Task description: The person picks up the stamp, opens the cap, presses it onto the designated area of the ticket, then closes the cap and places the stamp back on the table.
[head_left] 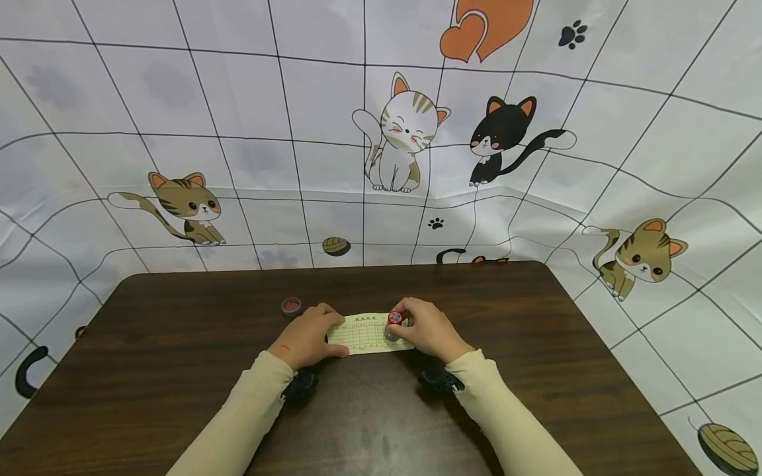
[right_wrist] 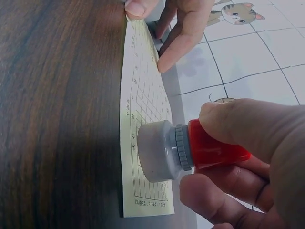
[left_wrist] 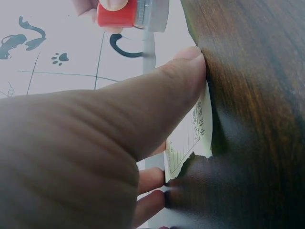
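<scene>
"Cartoon cats and dark grid lines cover the white backdrop (head_left: pixel 321 99) across the top of the frame, and below it we have a brown wooden table (head_left: pixel 178 357). What do we see on it?"

"We see a pale yellow slip of paper (head_left: pixel 360 336) lying just below the middle of the frame, printed with a table."

"And our left hand (head_left: pixel 311 334)?"

"Its thumb and fingers are spread, resting on the left end of the slip, thumb at the lower edge, fingers at the upper."

"What about our right hand (head_left: pixel 433 328)?"

"We have it gripping the red handle of a stamp (head_left: pixel 395 318) between thumb and fingers. The stamp's grey base is at the right part of the slip; we can't tell whether it presses fully flat."

"Anything else near us?"

"Just above the left hand we see a small round pot (head_left: pixel 291 305), reddish inside. Both our sleeves (head_left: pixel 238 413) are cream."
</scene>
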A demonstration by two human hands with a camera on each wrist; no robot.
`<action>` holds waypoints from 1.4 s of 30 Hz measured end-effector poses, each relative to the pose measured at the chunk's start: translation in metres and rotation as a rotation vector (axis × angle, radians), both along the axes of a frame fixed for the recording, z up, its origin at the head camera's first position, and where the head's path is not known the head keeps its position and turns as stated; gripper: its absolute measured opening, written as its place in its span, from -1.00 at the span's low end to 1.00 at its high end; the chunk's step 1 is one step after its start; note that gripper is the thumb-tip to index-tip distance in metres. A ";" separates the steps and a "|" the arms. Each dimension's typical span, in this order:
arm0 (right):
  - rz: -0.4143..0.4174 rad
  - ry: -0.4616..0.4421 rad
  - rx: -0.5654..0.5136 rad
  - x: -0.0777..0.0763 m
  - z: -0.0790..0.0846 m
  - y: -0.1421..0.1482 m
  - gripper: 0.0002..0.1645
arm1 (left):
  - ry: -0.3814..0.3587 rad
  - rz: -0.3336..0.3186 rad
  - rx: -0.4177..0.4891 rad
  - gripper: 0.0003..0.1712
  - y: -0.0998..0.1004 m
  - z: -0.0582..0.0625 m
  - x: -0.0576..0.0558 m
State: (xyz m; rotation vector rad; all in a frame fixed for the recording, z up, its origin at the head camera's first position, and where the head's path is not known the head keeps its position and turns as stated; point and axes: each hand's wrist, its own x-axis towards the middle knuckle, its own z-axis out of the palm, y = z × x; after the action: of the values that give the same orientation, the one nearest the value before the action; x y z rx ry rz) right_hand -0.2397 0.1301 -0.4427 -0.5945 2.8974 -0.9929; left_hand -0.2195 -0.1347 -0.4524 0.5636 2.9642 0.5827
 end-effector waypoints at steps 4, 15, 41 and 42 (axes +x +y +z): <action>-0.003 0.006 0.000 0.000 0.000 0.000 -0.79 | -0.003 -0.001 -0.005 -0.20 0.000 0.001 0.000; -0.005 0.042 0.021 0.002 0.000 -0.001 -0.78 | -0.008 0.012 -0.012 -0.19 0.000 0.000 0.000; -0.007 0.017 -0.020 0.003 -0.001 -0.001 -0.81 | 0.003 0.015 -0.004 -0.19 0.001 0.001 0.001; -0.008 0.020 -0.018 0.003 -0.002 -0.001 -0.81 | 0.002 0.015 -0.003 -0.19 0.001 0.001 0.001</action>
State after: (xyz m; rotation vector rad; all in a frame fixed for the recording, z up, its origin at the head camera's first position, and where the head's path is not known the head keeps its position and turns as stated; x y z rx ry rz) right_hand -0.2364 0.1295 -0.4445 -0.5983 2.9131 -1.0206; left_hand -0.2180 -0.1341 -0.4512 0.5429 2.9735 0.5795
